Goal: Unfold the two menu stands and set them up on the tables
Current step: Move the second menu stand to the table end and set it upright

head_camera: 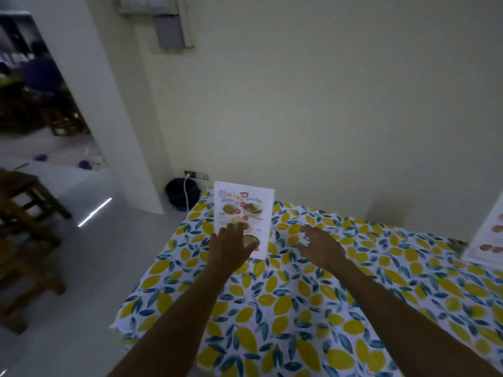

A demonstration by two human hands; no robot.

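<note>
A white menu stand [245,210] printed with food pictures stands upright near the far left corner of the table [272,308], which wears a lemon-patterned cloth. My left hand [234,247] hovers in front of the stand's lower part with fingers spread, covering some of it; whether it touches is unclear. To the stand's right, over the cloth, my right hand [321,247] holds nothing and its fingers are apart. A second menu stand [487,238] stands upright at the table's right edge, cut off by the frame.
A pale wall runs close behind the table. A dark waste bin [181,195] sits on the floor by the table's far left corner, under a wall socket. Wooden stools [24,235] stand at the left, with a doorway beyond.
</note>
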